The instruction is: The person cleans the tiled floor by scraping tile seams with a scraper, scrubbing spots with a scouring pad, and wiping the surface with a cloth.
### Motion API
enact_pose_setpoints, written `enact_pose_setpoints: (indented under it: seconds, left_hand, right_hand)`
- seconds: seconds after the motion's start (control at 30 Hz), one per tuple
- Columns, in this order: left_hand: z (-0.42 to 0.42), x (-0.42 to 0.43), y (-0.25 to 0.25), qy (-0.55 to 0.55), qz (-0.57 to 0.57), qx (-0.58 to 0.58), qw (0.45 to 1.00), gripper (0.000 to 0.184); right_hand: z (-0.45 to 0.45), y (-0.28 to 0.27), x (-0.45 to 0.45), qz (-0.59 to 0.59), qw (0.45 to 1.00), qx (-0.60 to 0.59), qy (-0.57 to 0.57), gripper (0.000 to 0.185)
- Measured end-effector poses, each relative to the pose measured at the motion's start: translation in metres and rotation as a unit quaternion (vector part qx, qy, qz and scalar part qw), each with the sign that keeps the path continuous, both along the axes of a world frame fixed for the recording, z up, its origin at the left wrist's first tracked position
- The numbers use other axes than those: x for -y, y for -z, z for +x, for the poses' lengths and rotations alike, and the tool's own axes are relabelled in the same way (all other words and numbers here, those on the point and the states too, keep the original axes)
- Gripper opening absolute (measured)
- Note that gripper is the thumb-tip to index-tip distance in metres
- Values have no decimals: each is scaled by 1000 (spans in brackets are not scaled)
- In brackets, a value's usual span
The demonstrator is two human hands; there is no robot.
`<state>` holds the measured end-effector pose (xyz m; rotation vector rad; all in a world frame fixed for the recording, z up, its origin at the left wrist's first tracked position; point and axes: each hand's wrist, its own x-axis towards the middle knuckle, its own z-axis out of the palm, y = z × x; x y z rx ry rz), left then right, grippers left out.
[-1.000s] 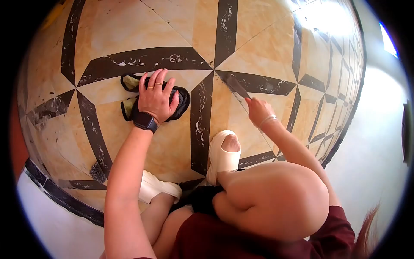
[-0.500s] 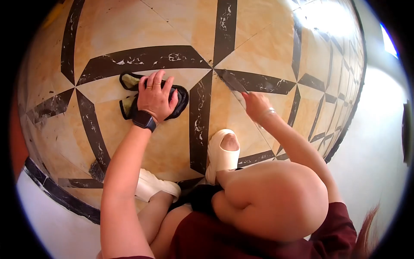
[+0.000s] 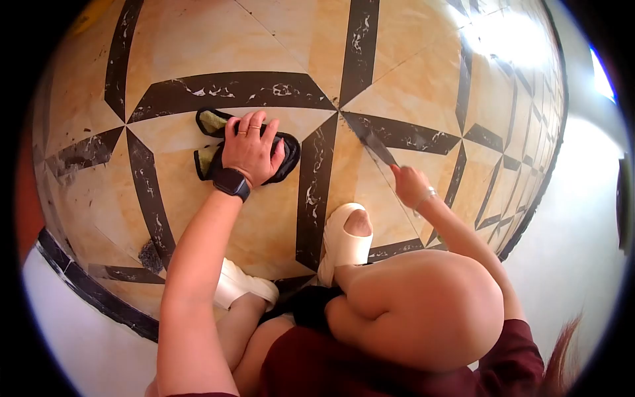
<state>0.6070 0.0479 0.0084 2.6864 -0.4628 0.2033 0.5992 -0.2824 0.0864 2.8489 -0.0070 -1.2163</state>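
Grey, probably light and stiff, a blade (image 3: 376, 146) extends beyond the right foot's cream slipper (image 3: 345, 246), its near end, likely the safest hold, clenched in the right hand (image 3: 411, 185); left of that slipper, the left hand (image 3: 247, 153) lies spread on soft-looking black padding (image 3: 290, 159).

gap btwn l hand (image 3: 251, 152) & r hand (image 3: 410, 186), wht slipper (image 3: 350, 250) nearside
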Motion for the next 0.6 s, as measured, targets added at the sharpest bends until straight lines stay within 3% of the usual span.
enact_pose_setpoints:
  seconds: [0.1, 0.27, 0.43, 0.47, 0.6]
  left_hand:
    - [-1, 4, -3, 13, -7, -6, 1000, 32]
    - [-1, 0, 1, 14, 9, -1, 1000, 29]
    - [0, 1, -3, 28, 10, -19, 999, 30]
    - [-1, 2, -2, 27, 11, -17, 999, 30]
    - [0, 4, -4, 22, 14, -26, 999, 30]
  right_hand:
    - [17, -7, -12, -41, 995, -80, 43, 42]
    - [10, 7, -7, -3, 998, -28, -47, 25]
    - [33, 2, -32, 13, 992, -25, -122, 33]
    - [23, -11, -24, 5, 997, -39, -68, 25]
    - [33, -2, -28, -20, 998, -54, 22, 38]
